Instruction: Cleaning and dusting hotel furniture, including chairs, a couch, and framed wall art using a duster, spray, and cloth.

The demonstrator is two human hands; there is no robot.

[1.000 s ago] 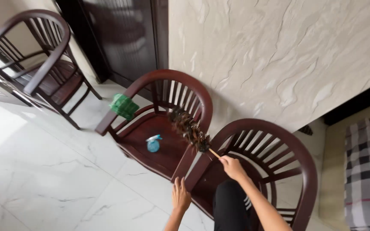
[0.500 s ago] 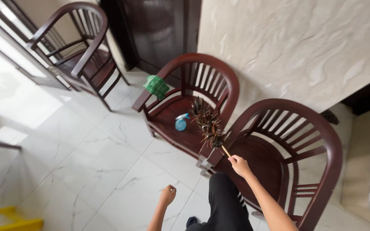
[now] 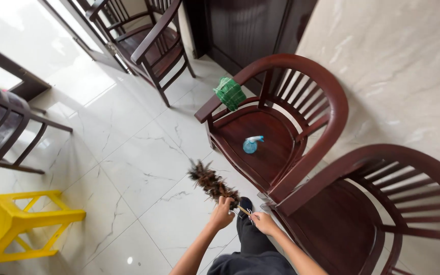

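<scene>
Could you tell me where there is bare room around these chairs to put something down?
The seat of the near chair is bare. The white floor lies open between the yellow stool and the chairs. The middle chair is crowded: a spray bottle on its seat, a green cloth on its armrest.

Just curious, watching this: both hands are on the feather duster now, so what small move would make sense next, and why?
Probably swing the duster right, toward the nearer chair. The left hand grips the feathers near their base, the right hand holds the stick end, and the feathers point out over bare floor, touching nothing. That chair is closest to the right hand.
</scene>
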